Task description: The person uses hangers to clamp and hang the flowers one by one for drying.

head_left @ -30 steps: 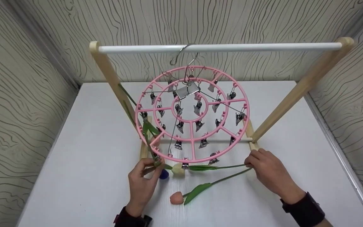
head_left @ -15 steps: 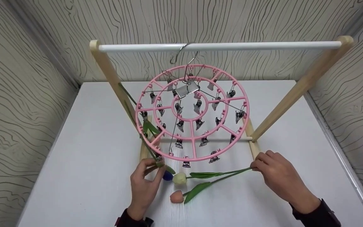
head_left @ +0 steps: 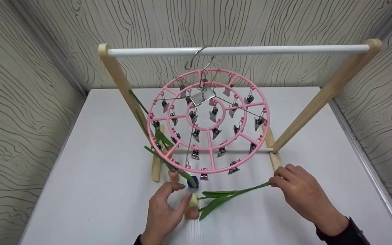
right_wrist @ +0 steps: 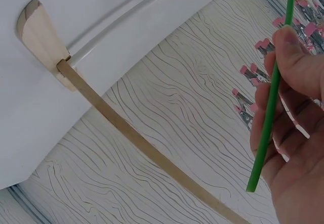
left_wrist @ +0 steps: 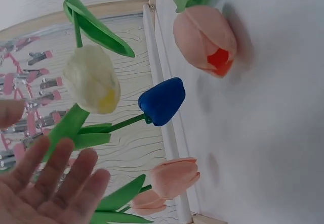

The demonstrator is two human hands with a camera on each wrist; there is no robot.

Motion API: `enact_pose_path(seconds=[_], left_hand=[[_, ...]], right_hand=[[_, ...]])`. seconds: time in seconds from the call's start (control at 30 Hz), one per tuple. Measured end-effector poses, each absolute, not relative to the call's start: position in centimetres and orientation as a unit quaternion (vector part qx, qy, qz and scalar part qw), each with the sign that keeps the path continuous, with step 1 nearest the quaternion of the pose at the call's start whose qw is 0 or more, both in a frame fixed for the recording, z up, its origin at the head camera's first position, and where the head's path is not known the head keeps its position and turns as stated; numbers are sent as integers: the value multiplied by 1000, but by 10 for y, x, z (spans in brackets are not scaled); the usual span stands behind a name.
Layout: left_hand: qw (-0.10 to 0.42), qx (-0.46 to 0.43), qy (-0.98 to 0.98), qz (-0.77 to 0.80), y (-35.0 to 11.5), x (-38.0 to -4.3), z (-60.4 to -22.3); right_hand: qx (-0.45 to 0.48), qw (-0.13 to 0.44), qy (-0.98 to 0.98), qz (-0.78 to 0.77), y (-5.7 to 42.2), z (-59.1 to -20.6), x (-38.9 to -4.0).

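My right hand [head_left: 293, 194] pinches the green stem [right_wrist: 271, 113] of a white tulip [left_wrist: 91, 80] between thumb and fingers, at the right of the head view. Beside the white bloom is my left hand [head_left: 167, 207], fingers apart and thumb tip right at the petals; the left wrist view shows its fingers extended. A blue tulip [head_left: 192, 182] hangs head-down at the front left of a pink round clip hanger [head_left: 211, 160]. Below the white bloom, a peach tulip [head_left: 192, 213] lies on the table, its leaf overlapping the white tulip's in the head view.
Peach tulips [left_wrist: 174, 178] hang at the hanger's left side. Several metal clips [head_left: 204, 174] dangle from its rings. The hanger hooks over a white rod [head_left: 284, 50] between wooden posts [head_left: 305, 112] on a white table [head_left: 90, 190]. Patterned walls [head_left: 148, 23] surround it.
My left hand has let go of the blue tulip's stem and moved right and nearer to the white bloom. The white tulip has shifted towards me; my right hand has moved slightly right.
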State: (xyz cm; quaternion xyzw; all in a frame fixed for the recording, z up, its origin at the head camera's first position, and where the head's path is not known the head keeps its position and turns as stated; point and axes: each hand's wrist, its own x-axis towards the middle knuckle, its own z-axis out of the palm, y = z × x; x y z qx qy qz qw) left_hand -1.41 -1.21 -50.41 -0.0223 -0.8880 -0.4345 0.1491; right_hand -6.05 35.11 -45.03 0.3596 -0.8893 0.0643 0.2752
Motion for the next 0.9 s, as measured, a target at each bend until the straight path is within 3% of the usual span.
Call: enact_pose_path(seconds=[0.4, 0.63, 0.9], left_hand=[[157, -233, -899, -336, 18, -19, -497], [138, -271, -906, -293, 31, -25, -489], [70, -255, -921, -286, 36, -25, -481]], right_hand=[[378, 270, -882, 78, 337, -437, -58], [380, 264, -884, 73, 329, -431, -57], [391, 284, -873, 68, 323, -428, -55]])
